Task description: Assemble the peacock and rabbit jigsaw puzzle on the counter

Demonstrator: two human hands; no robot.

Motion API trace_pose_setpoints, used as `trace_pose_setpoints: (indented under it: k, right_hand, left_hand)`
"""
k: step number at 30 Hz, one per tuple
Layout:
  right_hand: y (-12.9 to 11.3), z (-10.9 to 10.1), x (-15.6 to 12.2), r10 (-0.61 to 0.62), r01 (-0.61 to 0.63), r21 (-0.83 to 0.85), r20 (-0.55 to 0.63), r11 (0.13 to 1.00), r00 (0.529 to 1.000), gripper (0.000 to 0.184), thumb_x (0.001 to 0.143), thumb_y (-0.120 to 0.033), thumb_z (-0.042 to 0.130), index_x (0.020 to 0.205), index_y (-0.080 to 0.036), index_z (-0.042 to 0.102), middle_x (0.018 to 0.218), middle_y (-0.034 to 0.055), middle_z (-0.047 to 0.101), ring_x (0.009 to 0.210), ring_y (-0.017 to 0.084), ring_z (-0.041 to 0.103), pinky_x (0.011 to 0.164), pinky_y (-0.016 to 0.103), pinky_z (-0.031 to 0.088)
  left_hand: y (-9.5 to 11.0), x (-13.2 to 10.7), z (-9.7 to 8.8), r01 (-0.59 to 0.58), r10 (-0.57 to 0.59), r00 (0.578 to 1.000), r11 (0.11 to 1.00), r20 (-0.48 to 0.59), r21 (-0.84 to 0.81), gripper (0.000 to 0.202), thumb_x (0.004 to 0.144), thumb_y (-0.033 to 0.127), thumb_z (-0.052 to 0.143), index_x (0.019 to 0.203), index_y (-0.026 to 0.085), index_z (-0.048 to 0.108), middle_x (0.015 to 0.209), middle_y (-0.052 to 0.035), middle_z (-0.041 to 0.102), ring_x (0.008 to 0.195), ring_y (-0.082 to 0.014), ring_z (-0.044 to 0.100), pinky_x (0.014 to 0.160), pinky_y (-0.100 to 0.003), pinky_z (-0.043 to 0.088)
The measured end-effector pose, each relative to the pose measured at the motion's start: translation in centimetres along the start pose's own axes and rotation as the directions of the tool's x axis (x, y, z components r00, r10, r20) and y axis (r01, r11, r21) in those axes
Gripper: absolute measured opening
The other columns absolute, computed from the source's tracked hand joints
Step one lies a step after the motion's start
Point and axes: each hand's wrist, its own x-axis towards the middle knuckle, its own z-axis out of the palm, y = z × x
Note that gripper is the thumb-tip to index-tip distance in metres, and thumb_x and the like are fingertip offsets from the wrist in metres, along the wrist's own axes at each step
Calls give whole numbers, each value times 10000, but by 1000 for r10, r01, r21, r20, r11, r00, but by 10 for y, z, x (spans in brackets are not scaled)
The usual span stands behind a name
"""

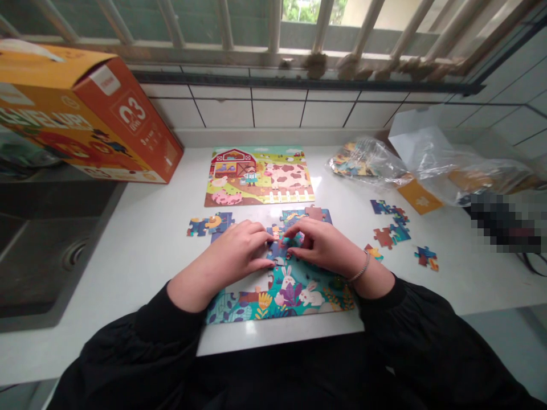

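Left hand [248,245] and right hand [318,242] were over the rabbit puzzle [294,290]; couldn't tell if either pinched. Uneven pressing risked popping it apart.

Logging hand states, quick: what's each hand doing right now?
Left hand: half open at the rabbit puzzle; any grip cannot be told.
Right hand: curled over the rabbit puzzle; any grip cannot be told.

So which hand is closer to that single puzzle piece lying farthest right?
The right hand: it is over the puzzle, left of that puzzle piece. The left hand is farther left, also at the puzzle.
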Motion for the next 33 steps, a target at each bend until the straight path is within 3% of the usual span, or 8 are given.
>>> trace_pose_setpoints:
  k: [4,13,20,33]
  right_hand:
    - [4,-1,-2,-100,102,-82,29,991,995,220,929,-239,910,1105,-222,778,1022,27,739,814,151,660,776,286,531]
    - [4,-1,-4,-133,142,-126,79,982,988,93,989,-262,857,1059,-231,804,1007,22,720,871,163,669,794,288,501]
    - [3,0,-5,-140,151,-144,83,978,987,11,1009,-236,814,1010,-227,809,976,18,709,818,146,646,764,276,480]
    - [0,-1,-5,-135,152,-169,111,974,985,32,987,-209,826,984,-213,794,965,18,715,834,154,654,769,281,468]
  left_hand:
    - [4,-2,-2,60,-59,998,998,20,-27,395,941,475,891,1179,202,731,1166,-111,734,1113,-306,672,966,-426,526]
    - [8,-2,-4,104,-103,995,995,11,-10,381,926,490,901,1089,195,722,1105,-97,707,1051,-303,666,931,-432,519]
    - [7,-2,-3,76,-75,997,996,14,-36,374,952,499,875,1112,195,727,1123,-104,715,1076,-302,671,948,-431,526]
    - [7,-1,7,-3,1,1000,997,-23,-76,273,1040,429,778,1168,191,737,1151,-113,729,1087,-286,682,949,-426,553]
